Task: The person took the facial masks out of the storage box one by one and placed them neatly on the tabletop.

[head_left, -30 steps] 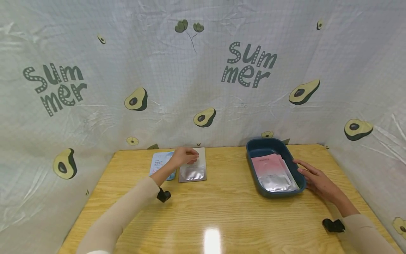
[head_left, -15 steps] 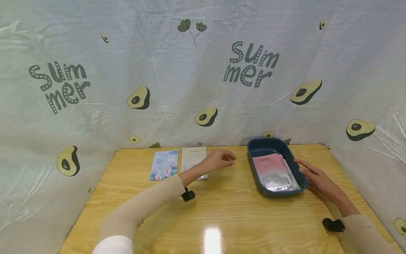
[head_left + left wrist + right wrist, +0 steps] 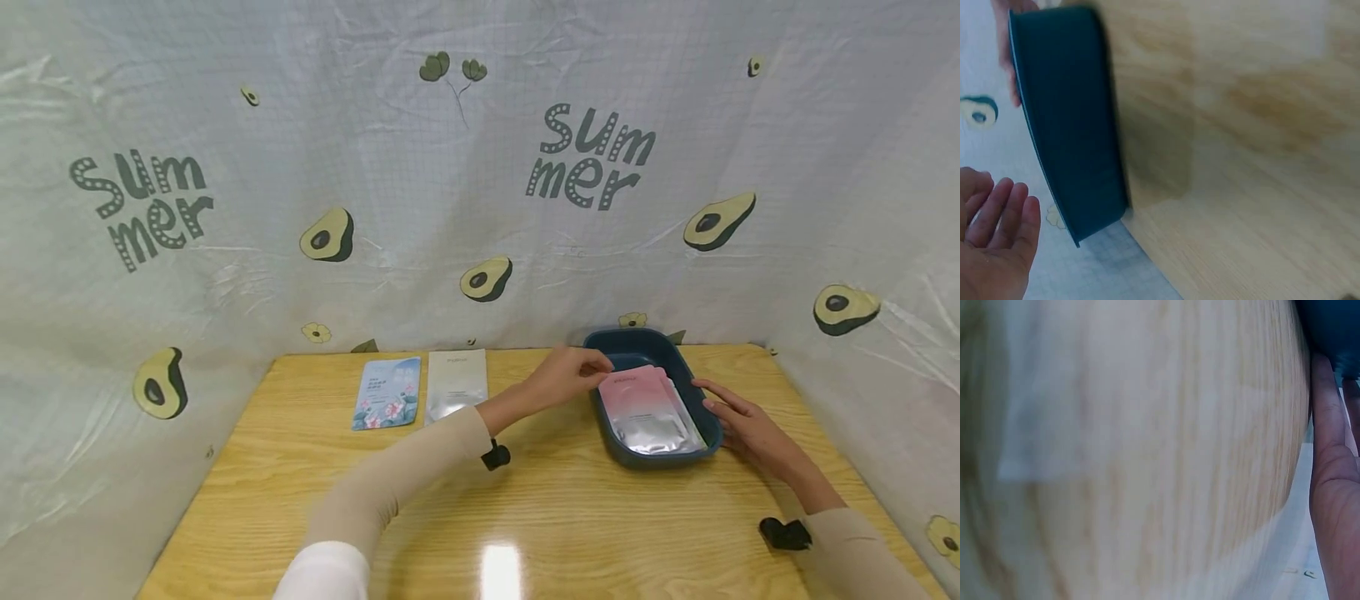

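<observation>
On the right of the table stands a dark blue plastic bin (image 3: 611, 457) holding several pink-and-silver sheet mask packets (image 3: 643, 408). My left hand (image 3: 566, 377) hovers at the bin's left rim, its fingertips close to the upper corner of the top packet. The left wrist view shows that hand's fingers loosely bent with nothing between them, apart from the bin. My right hand (image 3: 757, 433) touches the bin's right side with extended fingers; in the right wrist view its fingers (image 3: 1329, 406) lie against the blue wall.
To the left, a light blue floral packet (image 3: 386, 393) and a cream-and-silver packet (image 3: 457, 379) lie side by side near the table's back edge; my left sleeve partly covers the second. A printed curtain (image 3: 405, 208) hangs behind the wooden table (image 3: 570, 517).
My left hand has moved right, from above the cream-and-silver packet to the bin's left rim, uncovering the floral packet. The right hand stays at the bin.
</observation>
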